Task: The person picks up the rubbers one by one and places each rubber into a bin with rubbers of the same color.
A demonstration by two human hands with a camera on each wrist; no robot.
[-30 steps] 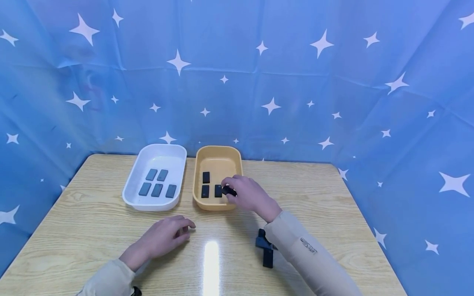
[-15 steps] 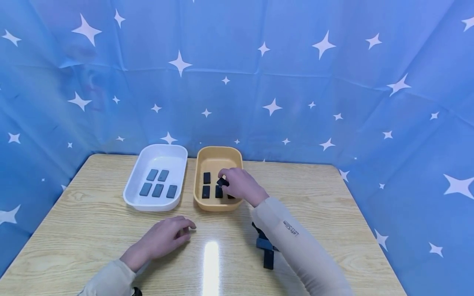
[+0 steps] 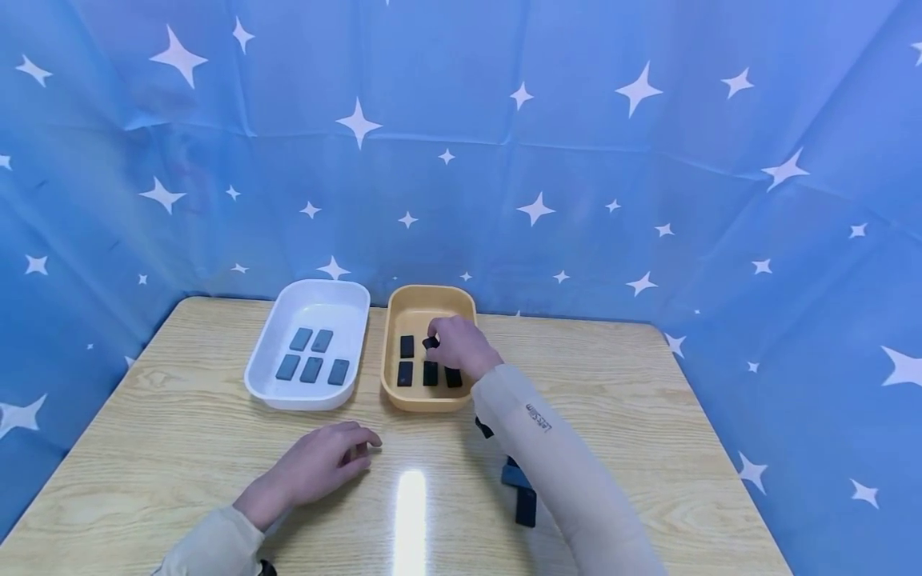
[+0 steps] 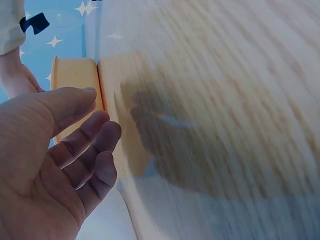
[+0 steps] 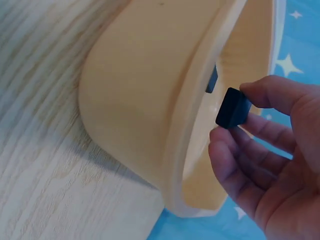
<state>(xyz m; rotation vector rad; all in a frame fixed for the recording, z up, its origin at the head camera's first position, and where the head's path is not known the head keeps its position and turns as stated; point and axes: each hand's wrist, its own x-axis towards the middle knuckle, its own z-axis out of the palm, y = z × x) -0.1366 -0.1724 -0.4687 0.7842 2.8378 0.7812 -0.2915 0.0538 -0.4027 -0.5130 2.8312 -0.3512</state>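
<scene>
A small black rectangular block with a smooth, plastic-looking surface [image 3: 430, 342] is pinched in the right hand [image 3: 461, 346], thumb on one side and fingertips on the other. It is tilted, inside the outline of the tan, round-cornered plastic tray [image 3: 425, 405]; whether it touches the tray floor I cannot tell. Just to its left, toward the tray's left wall, lies one black block [image 3: 406, 346]. Nearer the tray's near edge, three more black blocks [image 3: 406, 374] lie flat in a row, apart from one another.

The step in hand looks like setting this block down as the second in the farther row. The next move seems to call for levelling it, lowering it beside its neighbour without nudging the near row, then parting thumb and fingers.

Left of the tan tray, toward the far left corner of the pale wood-grain table [image 3: 648, 416], a white round-cornered plastic tray [image 3: 302, 404] holds five grey-blue rectangular blocks [image 3: 311, 370], two farther and three nearer. The left hand [image 3: 317, 468] is between the trays and the table's near edge, fingers loosely bent and thumb apart, holding nothing. Right of it, loose black and dark-blue blocks [image 3: 526, 506] lie partly hidden by the beige right sleeve [image 3: 562, 448]. A blue star-printed curtain [image 3: 432, 72] hangs beyond the table's far edge.
</scene>
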